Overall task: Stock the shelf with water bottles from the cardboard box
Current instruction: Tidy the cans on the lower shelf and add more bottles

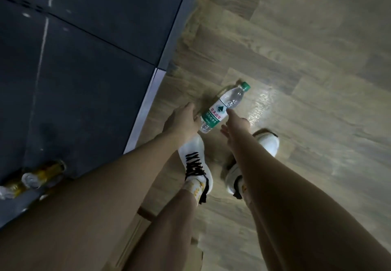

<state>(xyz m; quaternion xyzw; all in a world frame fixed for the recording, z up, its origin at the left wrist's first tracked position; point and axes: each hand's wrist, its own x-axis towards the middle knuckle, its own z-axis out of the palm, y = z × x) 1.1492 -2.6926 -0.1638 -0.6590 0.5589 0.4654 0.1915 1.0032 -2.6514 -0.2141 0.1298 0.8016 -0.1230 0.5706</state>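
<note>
From the head camera, looking steeply down, a water bottle [222, 108] lies tilted over the wood-grain floor [306, 80], its green cap [245, 86] pointing up and to the right and its clear base down toward the person's left shoe [195, 160]. It carries a label with a white upper band and a green lower band. The left hand [183, 120] reaches in from the lower left, and its fingers seem to curl at the bottle's lower left side; the fingertips are hidden behind the hand, so I cannot tell whether they actually grip it. The right hand [233, 122] comes in from the right with its fingers stretched out straight, one fingertip touching the bottle just beside the label's upper edge, the palm loose and holding nothing. Both forearms are bare and fill much of the lower frame. The right shoe [267, 143] is white too and stands on the floor beyond the right wrist, partly hidden by the arm. The left shoe has black laces. To the left a dark shelf [88, 63] runs diagonally, its pale edge strip meeting the floor near the left hand. On it, at the lower left, a few blurred gold cans [45, 174] lie well apart from the bottle. A strip of cardboard [146, 213] shows between the legs.
</note>
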